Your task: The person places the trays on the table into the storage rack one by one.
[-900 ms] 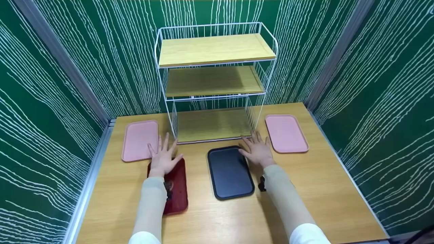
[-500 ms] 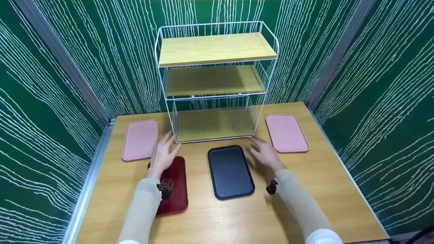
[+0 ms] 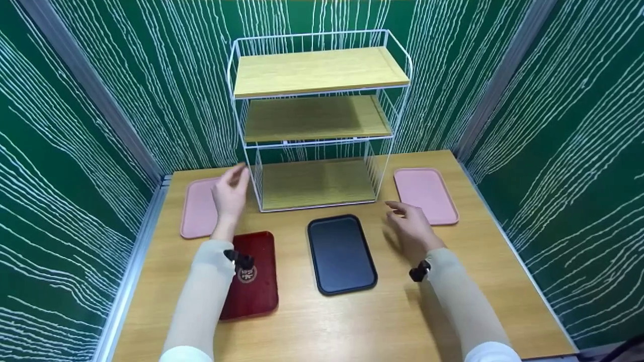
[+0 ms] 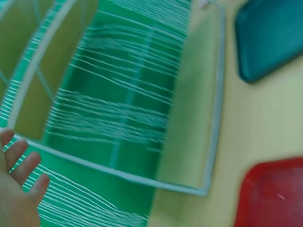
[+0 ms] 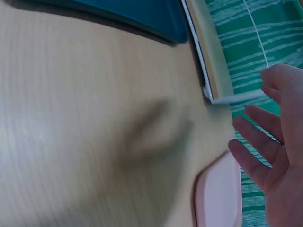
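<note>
My left hand (image 3: pixel 231 196) is raised over the inner side of the left pink tray (image 3: pixel 197 213), its fingertips right beside the left front post of a white wire rack (image 3: pixel 318 138) with wooden shelves. In the left wrist view the fingers of this hand (image 4: pixel 19 175) are parted and hold nothing. My right hand (image 3: pixel 412 226) hovers low over the table, loosely bent, just in front of the right pink tray (image 3: pixel 427 196). The right wrist view shows that hand (image 5: pixel 279 151) with spread fingers and nothing in them.
A dark red tray (image 3: pixel 256 294) with a round emblem lies partly under my left forearm. Right of it, a black tray (image 3: pixel 342 255) lies before the rack. Green walls (image 3: pixel 568 125) with white streaks enclose the wooden table (image 3: pixel 322 332) at the back and sides.
My left hand has moved from the rack's lower front corner up along its left side. My right hand has drawn back and right from the rack's right front corner. The trays stay put.
</note>
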`<state>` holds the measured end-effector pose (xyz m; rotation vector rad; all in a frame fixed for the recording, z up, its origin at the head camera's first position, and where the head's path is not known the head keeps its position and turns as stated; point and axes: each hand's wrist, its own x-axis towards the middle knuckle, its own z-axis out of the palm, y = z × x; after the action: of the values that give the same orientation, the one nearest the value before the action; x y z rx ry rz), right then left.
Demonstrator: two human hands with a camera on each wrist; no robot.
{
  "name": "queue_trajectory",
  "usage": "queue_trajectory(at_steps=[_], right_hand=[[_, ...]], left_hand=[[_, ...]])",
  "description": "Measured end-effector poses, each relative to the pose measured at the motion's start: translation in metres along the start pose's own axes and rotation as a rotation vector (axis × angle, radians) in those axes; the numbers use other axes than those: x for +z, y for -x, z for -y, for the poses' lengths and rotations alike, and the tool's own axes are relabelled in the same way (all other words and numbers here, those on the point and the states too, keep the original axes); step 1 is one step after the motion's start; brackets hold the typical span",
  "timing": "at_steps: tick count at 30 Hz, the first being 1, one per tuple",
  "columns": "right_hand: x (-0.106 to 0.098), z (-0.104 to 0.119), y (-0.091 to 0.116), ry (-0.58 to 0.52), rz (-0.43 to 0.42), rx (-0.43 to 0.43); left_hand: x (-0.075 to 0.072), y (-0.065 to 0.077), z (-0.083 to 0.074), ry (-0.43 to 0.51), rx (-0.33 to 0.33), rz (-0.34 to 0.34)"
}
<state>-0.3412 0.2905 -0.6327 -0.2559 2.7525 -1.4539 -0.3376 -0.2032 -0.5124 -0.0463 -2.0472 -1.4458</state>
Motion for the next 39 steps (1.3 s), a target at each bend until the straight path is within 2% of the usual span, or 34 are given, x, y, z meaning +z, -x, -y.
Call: queue_trajectory(at_steps=[4,9,12,15,19,24,27,39], right_hand=[[-0.017,-0.007,0.0,-0.069,-0.026,0.042],[-0.043,-0.022,0.002,-0.075,-0.078,0.065],[-0.058,-0.033,0.008,-0.099,-0.104,0.143],[-0.073,-0.046,0.018,-0.187,-0.14,0.259],[-0.09,-0.064,0.031,-0.215,-0.214,0.344],[-0.107,-0.083,0.044,-0.144,-0.337,0.366],[-0.112,-0.09,0.049,-0.15,-0.373,0.384],[-0.115,-0.098,0.056,-0.303,-0.294,0.492]], left_hand=[[0.002,-0.024,-0.027,0.101,-0.07,-0.084],[0.002,-0.052,-0.053,0.193,-0.155,-0.134],[0.002,-0.065,-0.062,0.211,-0.199,-0.151],[0.002,-0.074,-0.068,0.228,-0.235,-0.163],[0.005,-0.082,-0.073,0.242,-0.249,-0.17],[0.011,-0.088,-0.077,0.268,-0.232,-0.181],[0.015,-0.091,-0.077,0.272,-0.224,-0.187],[0.023,-0.096,-0.077,0.204,-0.216,-0.213]])
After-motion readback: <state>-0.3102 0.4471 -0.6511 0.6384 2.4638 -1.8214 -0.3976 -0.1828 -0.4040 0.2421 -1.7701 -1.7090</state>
